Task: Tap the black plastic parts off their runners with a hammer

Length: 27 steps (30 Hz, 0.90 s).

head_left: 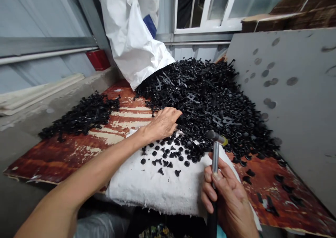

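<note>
At the far left, a steel rail (44,52) is running along a grey wall, with a red box (97,59) sitting at its end. Pale boards (39,93) are lying on a concrete ledge (99,80) beside a peeling plywood board (63,157), which is carrying the work. On the plywood, a small heap (81,117) of black plastic fasteners is lying apart from the rest.

The left hand (162,124) is reaching in from the lower left, palm down and loosely released, its fingertips (178,114) touching the edge of a large heap (204,98) of the same fasteners. I cannot tell whether a piece is under them. A white sack (131,38) is slumping with its mouth against that heap's far side. Below the hand, a white cloth pad (154,185) is covering the plywood's near edge, with loose fasteners (162,157) scattered across it.

Beyond the heap, a white-framed window (204,7) is showing. The right hand (228,196) is clenching a small hammer (215,154) upright by its shaft, the head just above the heap's near edge. To the right, a grey panel (283,91) is leaning beside the heap, with cardboard (288,21) stacked behind it.
</note>
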Each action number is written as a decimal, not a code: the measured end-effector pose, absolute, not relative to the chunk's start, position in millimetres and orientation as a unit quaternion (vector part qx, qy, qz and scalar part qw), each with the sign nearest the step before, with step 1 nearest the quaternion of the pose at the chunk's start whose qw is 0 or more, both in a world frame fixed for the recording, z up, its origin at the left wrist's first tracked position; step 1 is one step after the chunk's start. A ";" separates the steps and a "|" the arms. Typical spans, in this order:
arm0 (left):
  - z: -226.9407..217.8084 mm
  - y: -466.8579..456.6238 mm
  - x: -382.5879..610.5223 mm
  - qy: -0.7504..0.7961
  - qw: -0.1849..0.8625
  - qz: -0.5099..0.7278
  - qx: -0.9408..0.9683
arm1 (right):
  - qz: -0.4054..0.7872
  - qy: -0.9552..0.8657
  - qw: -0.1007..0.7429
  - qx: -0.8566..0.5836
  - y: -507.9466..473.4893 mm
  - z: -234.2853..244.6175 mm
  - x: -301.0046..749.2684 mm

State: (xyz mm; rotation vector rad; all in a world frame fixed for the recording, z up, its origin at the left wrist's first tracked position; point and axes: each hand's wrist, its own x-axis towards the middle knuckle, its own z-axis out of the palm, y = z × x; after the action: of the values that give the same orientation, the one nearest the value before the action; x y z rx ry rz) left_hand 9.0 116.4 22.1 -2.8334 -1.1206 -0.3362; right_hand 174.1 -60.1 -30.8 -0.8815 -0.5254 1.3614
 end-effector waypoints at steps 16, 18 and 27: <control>52.0 179.4 1.4 -0.503 -0.305 -0.328 -0.739 | 0.606 -0.191 0.674 -0.376 -60.1 -24.0 166.2; 55.3 177.6 -0.2 -0.508 -0.363 -0.370 -0.688 | 0.600 -0.196 0.676 -0.380 -59.9 -24.8 166.2; 65.4 170.3 10.6 -0.431 -0.531 -0.451 -0.574 | 0.600 -0.231 0.669 -0.372 -56.2 -33.4 172.2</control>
State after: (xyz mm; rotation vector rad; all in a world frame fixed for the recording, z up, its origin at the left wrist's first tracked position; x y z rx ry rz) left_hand 10.6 170.3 65.4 -2.8847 -2.1650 -2.2671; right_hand 172.2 -56.2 -33.4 -0.8392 -0.5211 1.3524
